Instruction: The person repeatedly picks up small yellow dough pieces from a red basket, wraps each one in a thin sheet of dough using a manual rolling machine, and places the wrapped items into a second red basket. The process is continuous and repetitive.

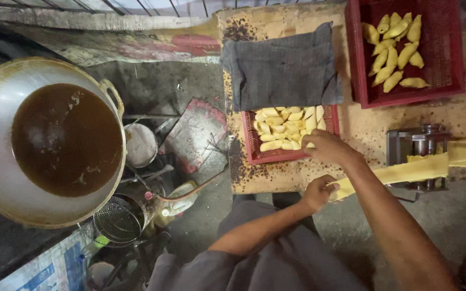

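Head view: left hand [317,193] pinches dough strip [405,170] end off the table edge [276,186].

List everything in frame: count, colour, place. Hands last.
wok of oil: one, metal, dark brown oil, left
red baskets: two, table, holding pale yellow dumplings
grey cloth: one, draped over near basket's far end
dough roller: one, metal, right table edge
dough strip: one, yellow, running from roller to hands
wire strainer: one, metal, below wok
left hand: holds strip's end
right hand: at near basket's edge
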